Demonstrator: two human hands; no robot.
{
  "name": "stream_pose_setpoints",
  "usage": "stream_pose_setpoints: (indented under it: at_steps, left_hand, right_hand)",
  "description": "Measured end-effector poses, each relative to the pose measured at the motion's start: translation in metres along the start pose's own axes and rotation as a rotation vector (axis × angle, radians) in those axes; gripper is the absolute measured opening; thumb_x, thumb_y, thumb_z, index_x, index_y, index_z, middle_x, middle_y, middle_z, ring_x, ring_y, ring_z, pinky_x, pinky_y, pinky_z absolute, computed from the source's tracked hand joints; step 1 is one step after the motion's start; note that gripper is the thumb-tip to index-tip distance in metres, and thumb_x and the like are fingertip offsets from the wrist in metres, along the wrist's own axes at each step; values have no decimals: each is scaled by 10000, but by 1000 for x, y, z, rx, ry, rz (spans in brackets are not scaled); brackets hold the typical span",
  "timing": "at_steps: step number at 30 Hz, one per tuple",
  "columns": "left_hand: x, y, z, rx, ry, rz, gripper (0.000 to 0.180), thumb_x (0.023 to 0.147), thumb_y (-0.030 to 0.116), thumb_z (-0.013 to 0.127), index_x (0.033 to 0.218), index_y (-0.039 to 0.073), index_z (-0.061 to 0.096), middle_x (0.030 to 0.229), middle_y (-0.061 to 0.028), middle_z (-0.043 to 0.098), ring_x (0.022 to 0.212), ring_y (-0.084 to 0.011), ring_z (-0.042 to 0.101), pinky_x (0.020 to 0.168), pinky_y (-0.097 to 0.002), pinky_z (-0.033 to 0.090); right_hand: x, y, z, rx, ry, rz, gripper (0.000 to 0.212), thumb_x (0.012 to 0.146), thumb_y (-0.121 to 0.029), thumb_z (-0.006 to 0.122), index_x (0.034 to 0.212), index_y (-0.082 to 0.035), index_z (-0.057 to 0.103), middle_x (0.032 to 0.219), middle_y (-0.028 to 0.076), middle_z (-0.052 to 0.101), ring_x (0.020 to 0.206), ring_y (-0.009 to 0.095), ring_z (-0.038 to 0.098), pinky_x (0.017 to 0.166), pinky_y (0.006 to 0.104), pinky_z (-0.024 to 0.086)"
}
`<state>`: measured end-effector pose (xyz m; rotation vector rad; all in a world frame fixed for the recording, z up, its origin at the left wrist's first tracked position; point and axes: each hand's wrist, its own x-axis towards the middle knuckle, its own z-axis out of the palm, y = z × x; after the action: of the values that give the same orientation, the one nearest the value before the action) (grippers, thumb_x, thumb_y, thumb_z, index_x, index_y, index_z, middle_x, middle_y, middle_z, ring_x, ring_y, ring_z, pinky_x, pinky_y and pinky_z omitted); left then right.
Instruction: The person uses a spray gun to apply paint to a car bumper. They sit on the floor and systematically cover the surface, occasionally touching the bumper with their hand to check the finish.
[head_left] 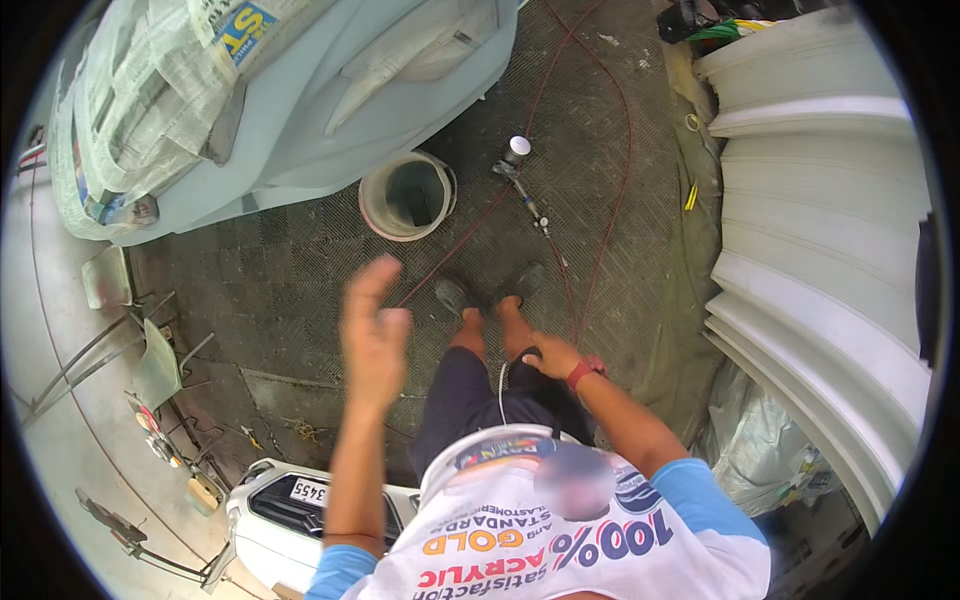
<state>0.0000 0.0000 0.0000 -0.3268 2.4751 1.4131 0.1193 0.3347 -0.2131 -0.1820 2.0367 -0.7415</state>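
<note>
My left hand [376, 325] is raised in front of me, open and slightly blurred, its thumb apart from the fingers; it holds nothing. Lower down, my right hand [556, 357] is at my right thigh by the dark shorts [465, 385], its thumb and index finger apart. Its other fingers are partly hidden, and I see no object in it. A spray gun [507, 170] with a white-topped cup lies on the floor ahead, joined to a thin red hose [628, 130]. Left of it stands a white bucket [449, 190] with what looks like liquid inside.
A pale grey-blue car body [300, 150], partly masked with newspaper [165, 95], fills the far left. Ribbed white metal panels [810, 200] line the right. Metal stands [160, 365] are at the left; a white vehicle [265, 545] is at lower left. The red hose loops across the dark floor.
</note>
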Motion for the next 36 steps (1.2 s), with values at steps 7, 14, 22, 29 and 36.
stream_pose_setpoints:
  at_steps: [7, 14, 22, 29, 36]
  left_hand:
    - [-142, -256, 130, 403, -828, -573, 955, 876, 670, 818, 1663, 221, 517, 1864, -198, 87, 1669, -535, 188, 1240, -799, 300]
    - [-100, -297, 150, 590, -590, -637, 834, 838, 558, 885, 1553, 217, 623, 1820, -171, 199, 1652, -515, 221, 1231, -714, 382]
    - [-104, -321, 140, 618, -531, -637, 759, 796, 522, 916, 1458, 222, 699, 1784, -113, 302, 1657, -450, 244, 1246, -640, 394]
    - [-91, -314, 130, 638, -564, -649, 757, 792, 499, 931, 1463, 250, 685, 1762, -113, 341, 1629, -451, 308, 1244, -629, 412]
    - [-97, -297, 177, 839, -651, -272, 689, 859, 507, 855, 1434, 153, 719, 1686, -174, 459, 1610, -434, 350, 1281, -623, 338]
  right_hand:
    - [232, -26, -31, 111, 90, 117, 727, 981, -462, 770, 1454, 71, 627, 1389, 336, 701, 1313, 483, 674, 1129, 538, 530]
    - [509, -39, -13, 281, 354, 194, 997, 1013, -597, 712, 1604, 156, 433, 1620, 366, 519, 1545, 458, 495, 1294, 469, 393]
    - [575, -47, 26, 319, 332, 262, 797, 1030, -553, 655, 1384, 161, 642, 1424, 422, 637, 1351, 528, 639, 1148, 551, 517]
    - [446, -98, 98, 791, 669, 504, 527, 921, -361, 733, 1174, 101, 750, 1207, 419, 725, 1182, 584, 694, 1070, 574, 540]
    - [243, -26, 64, 1464, 656, 775, 365, 997, -230, 695, 1199, 69, 747, 1063, 143, 770, 914, 254, 767, 689, 426, 654]
